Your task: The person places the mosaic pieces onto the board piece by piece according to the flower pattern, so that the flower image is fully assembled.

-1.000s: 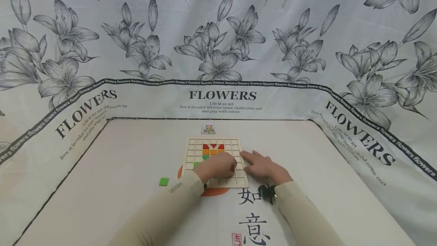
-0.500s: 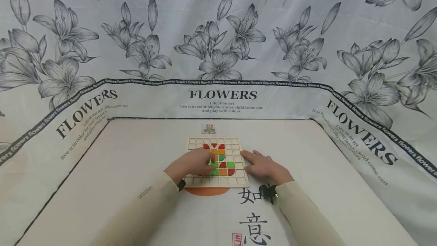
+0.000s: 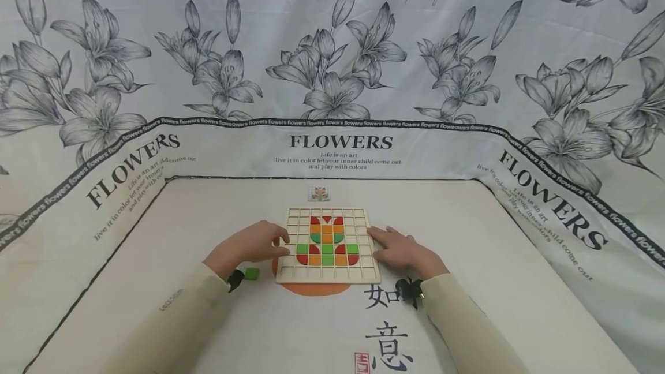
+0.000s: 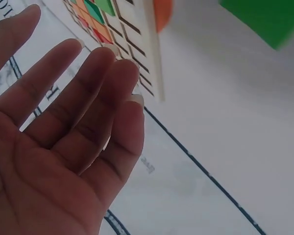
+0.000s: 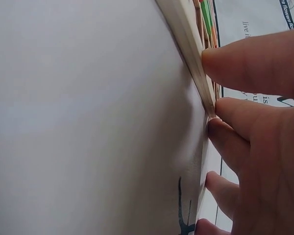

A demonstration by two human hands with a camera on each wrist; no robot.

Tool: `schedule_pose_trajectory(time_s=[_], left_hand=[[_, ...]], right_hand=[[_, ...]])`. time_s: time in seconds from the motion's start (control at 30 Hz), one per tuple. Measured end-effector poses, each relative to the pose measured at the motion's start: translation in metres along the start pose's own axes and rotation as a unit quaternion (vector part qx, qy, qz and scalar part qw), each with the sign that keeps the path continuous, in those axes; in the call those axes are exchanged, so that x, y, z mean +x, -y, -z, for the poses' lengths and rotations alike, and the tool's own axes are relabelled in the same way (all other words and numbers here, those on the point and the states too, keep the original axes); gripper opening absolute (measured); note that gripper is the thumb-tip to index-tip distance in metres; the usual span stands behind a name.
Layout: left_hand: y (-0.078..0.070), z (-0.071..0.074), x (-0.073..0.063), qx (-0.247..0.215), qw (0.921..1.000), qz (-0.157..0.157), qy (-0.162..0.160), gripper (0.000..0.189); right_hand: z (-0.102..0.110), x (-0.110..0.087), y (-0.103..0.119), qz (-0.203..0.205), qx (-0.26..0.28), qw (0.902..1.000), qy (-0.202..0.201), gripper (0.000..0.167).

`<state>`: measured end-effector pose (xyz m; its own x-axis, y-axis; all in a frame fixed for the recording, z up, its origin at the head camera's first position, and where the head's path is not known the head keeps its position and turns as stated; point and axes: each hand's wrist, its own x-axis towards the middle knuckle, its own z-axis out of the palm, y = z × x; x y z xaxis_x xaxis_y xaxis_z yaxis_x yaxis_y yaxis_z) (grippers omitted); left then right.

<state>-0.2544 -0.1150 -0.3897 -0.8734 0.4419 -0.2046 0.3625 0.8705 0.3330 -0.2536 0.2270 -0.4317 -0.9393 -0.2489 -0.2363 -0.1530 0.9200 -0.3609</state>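
A wooden grid board (image 3: 373, 273) lies flat, with red, orange and green tiles (image 3: 327, 250) set in its middle cells in a flower-like pattern. My left hand (image 3: 249, 244) is at the board's left edge, thumb and fingers spread apart, nothing between them. In the left wrist view its palm (image 4: 34, 181) shows bare, fingers loosely bent. Along the opposite side, my right hand (image 3: 402, 251) rests its fingertips against the board's right edge; the right wrist view has the thumb and fingers (image 5: 250, 120) touching the wooden rim (image 5: 183, 39). One loose green tile (image 3: 251, 274) lies beside my left wrist.
Beyond the board's far edge lies a small pattern card (image 3: 318, 194). The pale tablecloth (image 3: 441, 206) carries an orange disc print (image 3: 314, 289) and black characters (image 3: 387, 346) near the board. Flower-printed fabric (image 3: 337, 74) stands around the back and sides.
My left hand has moved left from over the board to its left edge, uncovering the tile pattern. The right hand has stayed at the right edge.
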Motion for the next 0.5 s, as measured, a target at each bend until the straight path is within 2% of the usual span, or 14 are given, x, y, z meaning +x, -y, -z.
schedule_pose_trajectory(time_s=[0.3, 0.5], left_hand=[[0.032, 0.005, -0.021, 0.001, 0.9980, 0.053, 0.035, 0.029], [0.047, -0.003, -0.031, -0.010, 0.9973, 0.054, 0.049, 0.029]], right_hand=[[0.001, 0.001, 0.000, 0.002, -0.005, 1.0000, 0.003, 0.066], [0.002, 0.001, 0.001, 0.001, -0.006, 1.0000, 0.004, 0.066]])
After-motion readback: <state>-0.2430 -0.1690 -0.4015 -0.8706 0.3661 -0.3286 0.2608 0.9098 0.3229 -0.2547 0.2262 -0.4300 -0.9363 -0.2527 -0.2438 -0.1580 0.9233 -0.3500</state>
